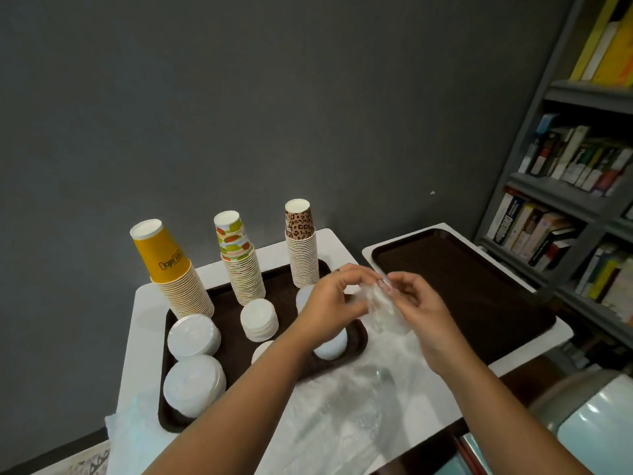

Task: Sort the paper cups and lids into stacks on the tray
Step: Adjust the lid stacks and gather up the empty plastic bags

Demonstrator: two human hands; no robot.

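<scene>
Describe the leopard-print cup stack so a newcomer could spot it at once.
Find the dark brown tray that holds three stacks of upside-down paper cups. The leopard-print cup stack stands at its far right corner. Its neighbours are the yellow cup stack and the fruit-patterned cup stack; only it shows brown-and-black spots.

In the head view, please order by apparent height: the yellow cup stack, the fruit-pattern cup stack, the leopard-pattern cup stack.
1. yellow cup stack, tallest and widest.
2. fruit-pattern cup stack and leopard-pattern cup stack: look nearly alike; the leopard one stands farther back, so ranking is unsure.
</scene>
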